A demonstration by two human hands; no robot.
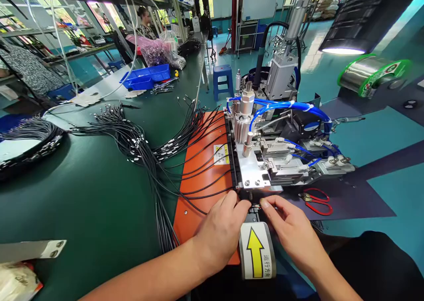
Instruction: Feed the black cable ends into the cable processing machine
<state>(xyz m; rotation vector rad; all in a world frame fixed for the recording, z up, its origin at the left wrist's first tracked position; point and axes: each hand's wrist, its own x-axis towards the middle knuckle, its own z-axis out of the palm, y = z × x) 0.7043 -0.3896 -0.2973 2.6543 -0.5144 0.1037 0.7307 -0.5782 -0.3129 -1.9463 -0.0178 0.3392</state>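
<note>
**Pinching a cable end at the machine's front edge**

Meeting at the near edge of the metal machine (261,168), both hands work over a small dark fixture (253,210). The left hand (220,230) lies on the orange mat (198,177), its fingertips closed on the end of a black cable (205,195) that runs leftward to the bundle of cables (139,146) on the green bench (82,195). The right hand (293,228) pinches thumb and forefinger together at the fixture; what they grip is too small to tell. Red-handled snips (318,200) lie just beyond the right hand. A yellow arrow label (256,251) sits between the wrists.
</note>
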